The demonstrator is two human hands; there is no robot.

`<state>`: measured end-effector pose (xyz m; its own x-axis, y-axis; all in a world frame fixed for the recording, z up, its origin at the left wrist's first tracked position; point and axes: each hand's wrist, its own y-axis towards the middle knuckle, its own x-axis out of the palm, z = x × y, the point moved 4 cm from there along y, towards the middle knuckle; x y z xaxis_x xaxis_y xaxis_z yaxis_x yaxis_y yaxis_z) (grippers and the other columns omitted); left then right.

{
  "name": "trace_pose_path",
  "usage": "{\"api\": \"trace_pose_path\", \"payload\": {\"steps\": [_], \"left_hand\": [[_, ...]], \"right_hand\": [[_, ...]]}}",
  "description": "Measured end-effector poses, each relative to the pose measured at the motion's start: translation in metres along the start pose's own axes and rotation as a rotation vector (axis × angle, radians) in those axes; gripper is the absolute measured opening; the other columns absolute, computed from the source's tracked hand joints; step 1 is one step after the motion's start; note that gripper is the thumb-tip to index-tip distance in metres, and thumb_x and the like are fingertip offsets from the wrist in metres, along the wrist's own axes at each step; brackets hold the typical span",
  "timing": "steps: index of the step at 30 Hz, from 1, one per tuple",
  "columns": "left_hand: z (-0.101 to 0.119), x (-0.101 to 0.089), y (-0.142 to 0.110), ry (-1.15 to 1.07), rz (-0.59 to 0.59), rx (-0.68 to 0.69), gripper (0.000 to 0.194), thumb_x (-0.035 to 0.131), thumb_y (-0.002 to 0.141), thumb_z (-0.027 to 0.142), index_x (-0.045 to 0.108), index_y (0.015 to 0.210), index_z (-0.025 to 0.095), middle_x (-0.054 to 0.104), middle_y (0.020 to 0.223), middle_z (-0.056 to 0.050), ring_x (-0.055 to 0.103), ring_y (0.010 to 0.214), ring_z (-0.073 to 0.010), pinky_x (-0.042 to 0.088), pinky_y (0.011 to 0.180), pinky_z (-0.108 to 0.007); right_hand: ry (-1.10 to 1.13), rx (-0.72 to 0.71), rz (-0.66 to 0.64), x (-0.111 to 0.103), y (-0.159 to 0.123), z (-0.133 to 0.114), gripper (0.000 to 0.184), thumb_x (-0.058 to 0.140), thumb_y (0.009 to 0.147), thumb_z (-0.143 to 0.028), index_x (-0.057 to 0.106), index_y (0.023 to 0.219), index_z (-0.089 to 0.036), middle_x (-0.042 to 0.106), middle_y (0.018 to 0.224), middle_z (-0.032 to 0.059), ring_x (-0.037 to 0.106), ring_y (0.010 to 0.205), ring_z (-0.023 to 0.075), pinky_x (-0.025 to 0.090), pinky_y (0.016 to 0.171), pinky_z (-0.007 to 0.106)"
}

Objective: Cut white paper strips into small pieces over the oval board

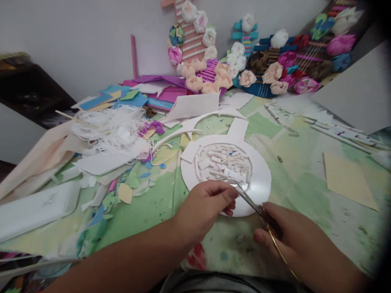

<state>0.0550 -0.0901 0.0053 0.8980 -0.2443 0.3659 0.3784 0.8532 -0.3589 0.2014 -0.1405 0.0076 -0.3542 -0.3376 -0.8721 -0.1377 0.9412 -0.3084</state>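
My right hand (pixel 284 232) grips a pair of scissors (pixel 252 202), its blades pointing up and to the left. The blade tips come close to the fingertips of my left hand (pixel 210 199), which are pinched together; what they hold is too small or hidden to make out. Under both hands lies a white rounded foam or card shape (pixel 261 173) with a neck-like strip at its top. An oval outline on it is filled with many small white cut pieces (pixel 224 160), loosely heaped.
White string (pixel 111 128) lies tangled at the left, near paper scraps (pixel 132 179) and a white box (pixel 39 209). Coloured sheets (pixel 165 93) and flower-decorated crafts (pixel 198 44) stand at the back. To the right are thin white sticks (pixel 339 132) and a beige card (pixel 348 179).
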Motion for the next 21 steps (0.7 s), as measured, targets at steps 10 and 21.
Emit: {"api": "trace_pose_path", "payload": {"steps": [10, 21], "left_hand": [[-0.004, 0.001, -0.002, 0.098, -0.02, 0.005, 0.01, 0.057, 0.066, 0.024, 0.058, 0.061, 0.015, 0.053, 0.051, 0.003, 0.049, 0.051, -0.0058, 0.038, 0.053, -0.018], [0.0, 0.0, 0.001, 0.062, 0.128, 0.036, 0.014, 0.055, 0.067, 0.023, 0.052, 0.057, 0.014, 0.05, 0.049, 0.004, 0.046, 0.046, -0.0043, 0.038, 0.048, -0.016]], "right_hand": [[-0.033, -0.002, -0.006, -0.001, 0.0, -0.007, 0.022, 0.043, 0.072, -0.041, 0.049, 0.07, -0.019, 0.053, 0.061, 0.0017, 0.045, 0.054, 0.0143, 0.029, 0.05, 0.026], [0.128, 0.01, -0.09, -0.013, 0.012, -0.016, 0.035, 0.039, 0.073, -0.049, 0.051, 0.058, -0.019, 0.056, 0.056, 0.0011, 0.048, 0.051, 0.0124, 0.034, 0.049, 0.023]]}}
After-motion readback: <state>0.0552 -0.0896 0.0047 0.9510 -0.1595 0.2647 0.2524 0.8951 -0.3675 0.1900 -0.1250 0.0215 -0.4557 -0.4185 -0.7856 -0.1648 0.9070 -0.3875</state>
